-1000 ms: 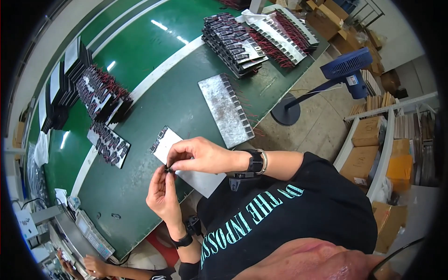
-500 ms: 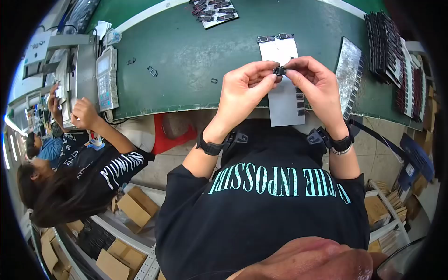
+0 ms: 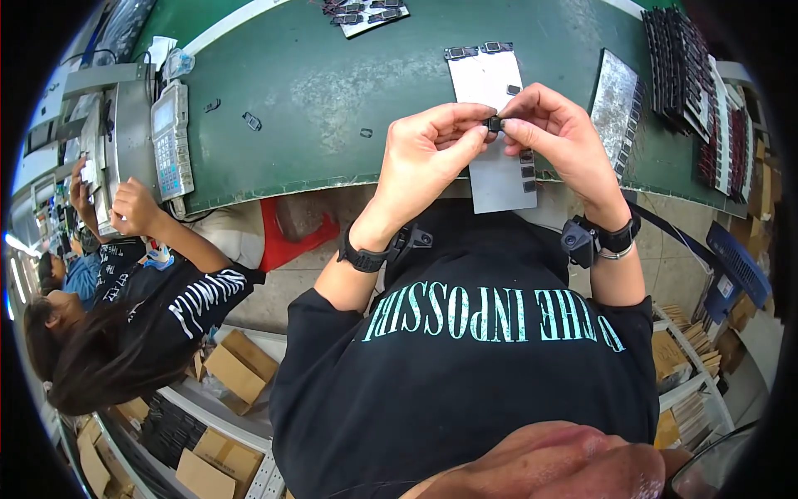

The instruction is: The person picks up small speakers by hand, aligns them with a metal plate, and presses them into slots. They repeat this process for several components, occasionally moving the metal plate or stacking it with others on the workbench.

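Note:
My left hand point(image 3: 432, 154) and my right hand point(image 3: 553, 133) meet above the near edge of the green table point(image 3: 332, 91). Between their fingertips they pinch a small black part point(image 3: 494, 124). Under the hands lies a grey sheet point(image 3: 495, 133) with small black parts along its far end and right side. Both wrists wear black bands.
A silvery tray point(image 3: 613, 100) lies right of the sheet, with stacked dark trays point(image 3: 686, 75) further right. Another sheet of parts point(image 3: 366, 12) sits at the far edge. Loose small parts point(image 3: 251, 121) lie at left. A co-worker point(image 3: 133, 291) works at a machine point(image 3: 170, 137) on the left.
The view swung from the table's right side to straight over my chest a second ago. In the last half second my hands stay together on the small part, barely shifting.

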Tool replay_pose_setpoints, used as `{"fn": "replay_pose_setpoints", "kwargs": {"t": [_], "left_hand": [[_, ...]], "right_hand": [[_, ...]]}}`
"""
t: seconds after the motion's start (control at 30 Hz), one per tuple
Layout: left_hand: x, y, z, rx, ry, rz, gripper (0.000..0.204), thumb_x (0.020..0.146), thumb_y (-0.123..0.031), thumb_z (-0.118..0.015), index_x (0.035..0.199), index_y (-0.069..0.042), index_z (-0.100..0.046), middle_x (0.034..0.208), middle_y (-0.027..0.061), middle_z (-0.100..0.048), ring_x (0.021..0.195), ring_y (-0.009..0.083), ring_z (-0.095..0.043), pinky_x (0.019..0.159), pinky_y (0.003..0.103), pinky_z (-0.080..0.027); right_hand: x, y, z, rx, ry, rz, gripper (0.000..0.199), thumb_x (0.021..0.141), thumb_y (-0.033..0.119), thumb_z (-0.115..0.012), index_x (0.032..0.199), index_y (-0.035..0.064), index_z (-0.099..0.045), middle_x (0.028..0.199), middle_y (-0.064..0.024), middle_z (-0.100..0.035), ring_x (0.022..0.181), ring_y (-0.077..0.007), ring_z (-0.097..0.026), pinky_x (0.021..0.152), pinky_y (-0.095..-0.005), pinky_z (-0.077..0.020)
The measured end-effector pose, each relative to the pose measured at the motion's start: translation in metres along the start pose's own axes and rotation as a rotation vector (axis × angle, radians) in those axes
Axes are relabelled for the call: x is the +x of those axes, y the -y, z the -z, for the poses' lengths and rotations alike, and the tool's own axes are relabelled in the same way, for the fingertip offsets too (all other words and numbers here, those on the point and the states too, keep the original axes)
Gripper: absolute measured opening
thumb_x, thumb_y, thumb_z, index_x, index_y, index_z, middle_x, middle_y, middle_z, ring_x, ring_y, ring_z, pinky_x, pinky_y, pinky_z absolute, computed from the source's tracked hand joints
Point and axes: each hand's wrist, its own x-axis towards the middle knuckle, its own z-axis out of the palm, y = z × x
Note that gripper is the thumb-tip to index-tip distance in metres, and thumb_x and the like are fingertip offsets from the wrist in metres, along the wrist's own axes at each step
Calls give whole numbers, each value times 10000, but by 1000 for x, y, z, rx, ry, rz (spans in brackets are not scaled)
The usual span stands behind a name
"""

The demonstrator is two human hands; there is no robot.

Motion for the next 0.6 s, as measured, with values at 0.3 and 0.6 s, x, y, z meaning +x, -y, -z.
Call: {"fn": "replay_pose_setpoints", "kwargs": {"t": [0.3,0.6], "left_hand": [[-3,1,-5,21,-38,-16,232,911,-13,-650,1131,55,-681,968,100,-735,891,118,-700,801,245,-573],[-1,2,-3,-54,-54,4,190,907,-4,-636,1076,73,-671,943,109,-729,877,130,-706,792,246,-575]], "right_hand": [[-1,-8,-8,86,-14,63,221,967,71,-617,1160,-19,-560,1011,-61,-637,894,-114,-648,828,-270,-558],[-8,-19,-21,-9,-159,138,186,960,41,-617,1130,-30,-590,988,-70,-652,886,-137,-661,810,-282,-557]]}}
